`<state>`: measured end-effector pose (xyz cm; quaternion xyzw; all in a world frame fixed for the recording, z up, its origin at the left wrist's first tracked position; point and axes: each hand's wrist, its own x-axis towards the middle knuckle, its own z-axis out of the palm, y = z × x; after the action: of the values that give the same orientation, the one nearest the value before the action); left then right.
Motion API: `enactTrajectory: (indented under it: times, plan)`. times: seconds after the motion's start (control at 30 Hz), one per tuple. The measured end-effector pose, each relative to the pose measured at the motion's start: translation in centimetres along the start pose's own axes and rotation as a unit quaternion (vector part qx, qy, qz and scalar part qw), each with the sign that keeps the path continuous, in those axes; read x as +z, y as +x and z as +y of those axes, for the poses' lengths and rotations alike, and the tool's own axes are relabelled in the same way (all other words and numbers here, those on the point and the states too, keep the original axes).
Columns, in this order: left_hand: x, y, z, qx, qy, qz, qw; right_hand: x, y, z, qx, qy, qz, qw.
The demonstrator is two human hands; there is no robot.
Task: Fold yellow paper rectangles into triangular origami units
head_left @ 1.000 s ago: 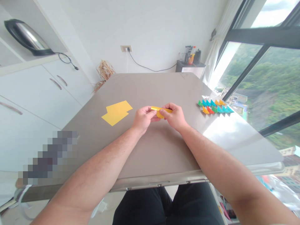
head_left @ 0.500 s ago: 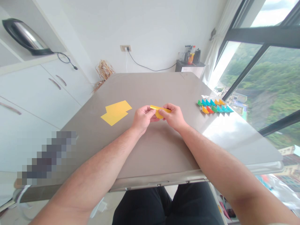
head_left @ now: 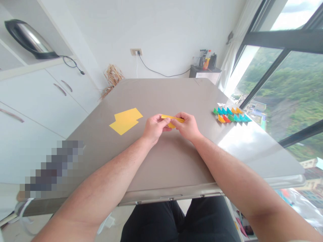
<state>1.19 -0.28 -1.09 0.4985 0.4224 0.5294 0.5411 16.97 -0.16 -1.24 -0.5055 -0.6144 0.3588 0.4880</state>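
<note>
Between my two hands is a folded piece of yellow paper, a narrow strip showing along its upper edge. My left hand pinches its left end, and my right hand grips the right end. Both thumbs press on the near face, close together at the middle. Fingers hide part of the paper's lower portion. To the left of my left hand, yellow paper sheets lie flat and overlapping on the grey table.
Two rows of small folded paper boats in green, blue, orange and red stand on the table's right side by the window. A blurred-out dark object lies at the left edge. A kettle sits on a shelf at upper left.
My left thumb has slid slightly right along the paper, nearer to the right thumb. Both hands still hold the yellow paper in the same place.
</note>
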Motion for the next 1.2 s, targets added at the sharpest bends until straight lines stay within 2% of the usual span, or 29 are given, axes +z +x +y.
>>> enactTrajectory:
  times: [0.43,0.67,0.87,1.07,1.2]
  plan:
    - [0.12,-0.17,0.31,-0.015,-0.018,0.02,1.0,-0.25,0.32,0.37,0.014,0.089,-0.039,0.995]
    - [-0.04,0.06,0.1,0.028,0.01,0.031,0.999,-0.2,0.13,0.15,0.02,0.098,-0.046,0.994]
    - [-0.16,-0.02,0.22,0.028,0.04,-0.016,0.999,-0.24,-0.09,-0.01,0.014,0.074,-0.05,0.996]
    - [-0.42,0.4,0.06,0.032,0.004,0.044,0.998,-0.63,0.03,-0.29,0.022,0.096,-0.052,0.994]
    - [-0.58,0.59,0.11,0.021,-0.017,0.044,0.999,-0.88,0.32,-0.08,0.022,0.129,-0.043,0.99]
